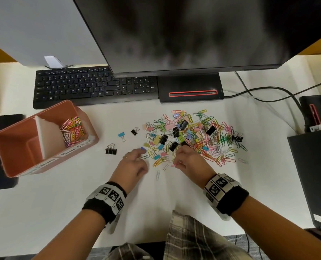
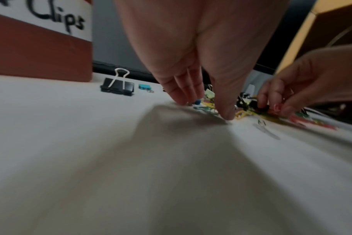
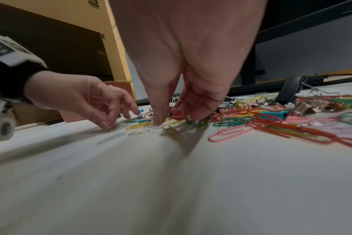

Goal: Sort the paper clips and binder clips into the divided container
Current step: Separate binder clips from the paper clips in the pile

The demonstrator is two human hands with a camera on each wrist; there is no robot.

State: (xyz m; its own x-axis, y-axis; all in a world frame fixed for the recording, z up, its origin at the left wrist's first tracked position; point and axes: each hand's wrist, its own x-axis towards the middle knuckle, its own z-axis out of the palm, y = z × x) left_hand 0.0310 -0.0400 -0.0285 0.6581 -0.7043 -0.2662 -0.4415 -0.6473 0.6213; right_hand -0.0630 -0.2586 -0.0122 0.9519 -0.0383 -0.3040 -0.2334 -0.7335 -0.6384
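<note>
A mixed heap of coloured paper clips and binder clips [image 1: 193, 136] lies mid-table. The orange divided container [image 1: 18, 166] stands at the left; its right compartment holds paper clips [image 1: 72, 130], and no clips show in its left one. My right hand [image 1: 178, 160] [image 3: 177, 117] is at the heap's near edge and pinches a pink paper clip [image 3: 175, 113] between thumb and fingers. My left hand [image 1: 138, 162] [image 2: 207, 108] reaches down with loose fingers beside a green paper clip [image 1: 144, 157], thumb tip on the table, holding nothing. A blue binder clip [image 1: 143, 148] lies just past its fingers.
Stray binder clips lie between heap and container: a large black one [image 1: 110, 150], a light blue one [image 1: 121, 135], a small black one [image 1: 134, 131]. A pale paper clip [image 1: 157, 175] lies near my wrists. Keyboard [image 1: 95, 85] and monitor stand [image 1: 190, 89] are behind; black boxes [image 1: 315, 166] at right.
</note>
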